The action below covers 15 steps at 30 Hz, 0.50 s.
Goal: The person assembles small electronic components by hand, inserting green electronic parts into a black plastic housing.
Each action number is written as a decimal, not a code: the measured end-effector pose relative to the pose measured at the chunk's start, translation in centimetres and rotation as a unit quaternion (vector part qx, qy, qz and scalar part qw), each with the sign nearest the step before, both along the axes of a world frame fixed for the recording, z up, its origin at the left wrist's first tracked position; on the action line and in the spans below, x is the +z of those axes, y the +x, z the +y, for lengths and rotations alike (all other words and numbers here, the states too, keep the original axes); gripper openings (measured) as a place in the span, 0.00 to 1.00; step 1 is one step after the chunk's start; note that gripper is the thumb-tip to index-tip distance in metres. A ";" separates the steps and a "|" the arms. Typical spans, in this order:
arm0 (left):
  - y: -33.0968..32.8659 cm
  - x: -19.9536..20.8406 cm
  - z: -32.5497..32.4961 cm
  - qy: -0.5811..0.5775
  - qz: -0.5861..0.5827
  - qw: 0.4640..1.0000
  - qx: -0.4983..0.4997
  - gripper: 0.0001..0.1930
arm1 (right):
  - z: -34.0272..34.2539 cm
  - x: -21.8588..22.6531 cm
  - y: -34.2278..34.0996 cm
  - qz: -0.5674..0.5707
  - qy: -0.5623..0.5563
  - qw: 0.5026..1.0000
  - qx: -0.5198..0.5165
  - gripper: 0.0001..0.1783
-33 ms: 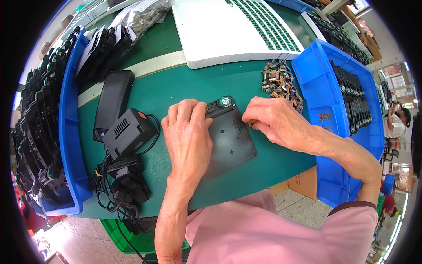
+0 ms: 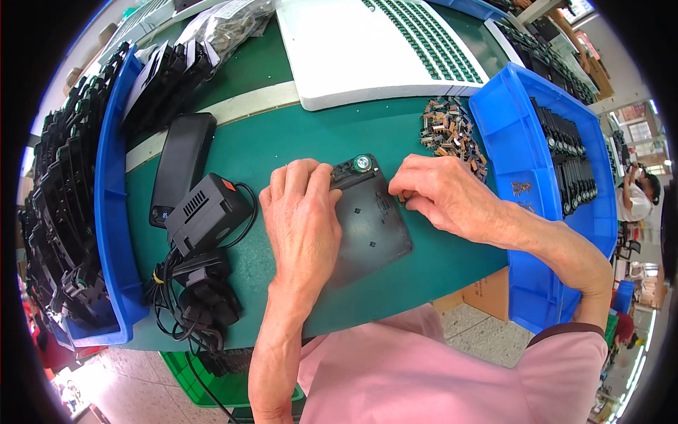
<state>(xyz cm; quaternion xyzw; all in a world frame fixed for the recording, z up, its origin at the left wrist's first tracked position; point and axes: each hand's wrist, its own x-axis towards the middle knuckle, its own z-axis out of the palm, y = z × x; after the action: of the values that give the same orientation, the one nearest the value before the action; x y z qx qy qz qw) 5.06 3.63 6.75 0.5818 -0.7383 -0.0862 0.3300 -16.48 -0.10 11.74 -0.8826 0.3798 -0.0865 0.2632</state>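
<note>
A flat black plastic panel [image 2: 371,237] lies tilted on the green table, with a round silver-and-green part [image 2: 363,163] at its far corner. My left hand [image 2: 300,212] rests over the panel's left side, its fingers curled down at that edge and holding it. By the panel's right edge, my right hand [image 2: 445,194] is closed in a pinch. A tiny dark bit shows under those fingertips, too small to name. Beyond this hand is a pile of small metal and orange-brown parts [image 2: 452,131].
Blue bins hold black parts at the left [image 2: 116,212] and right [image 2: 508,127]. A white foam tray [image 2: 339,56] with rows of small green parts lies at the back. Left of my hands are a black rectangular device [image 2: 185,155], a black box-shaped device [image 2: 208,212] and bundled cables [image 2: 169,297].
</note>
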 end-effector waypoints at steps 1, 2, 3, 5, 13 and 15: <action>0.0 0.0 0.0 -0.003 0.002 1.000 0.000 0.13 | 0.0 0.0 0.0 0.000 0.000 1.000 0.001 0.13; 0.1 0.0 0.0 -0.003 0.001 1.000 0.000 0.13 | 0.1 0.1 0.0 -0.009 -0.009 1.000 -0.001 0.13; 0.0 0.0 0.0 -0.003 -0.001 1.000 0.001 0.13 | 0.2 0.1 -0.1 -0.017 -0.019 1.000 -0.005 0.13; -0.1 0.0 0.0 -0.003 -0.004 1.000 0.000 0.12 | 0.1 -0.2 -0.2 -0.006 -0.030 1.000 -0.001 0.13; 0.0 0.0 -0.1 -0.005 0.006 1.000 -0.004 0.13 | 0.2 -0.3 0.2 0.001 0.004 1.000 -0.025 0.12; -0.1 0.1 0.0 -0.005 0.001 1.000 -0.001 0.13 | 0.1 -0.4 0.5 -0.037 0.039 0.997 -0.051 0.13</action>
<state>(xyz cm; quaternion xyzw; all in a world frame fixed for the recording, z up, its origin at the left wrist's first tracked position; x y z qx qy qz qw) 4.97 3.62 6.80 0.5790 -0.7392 -0.0832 0.3338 -16.03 0.00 11.39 -0.8475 0.4172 -0.1176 0.3063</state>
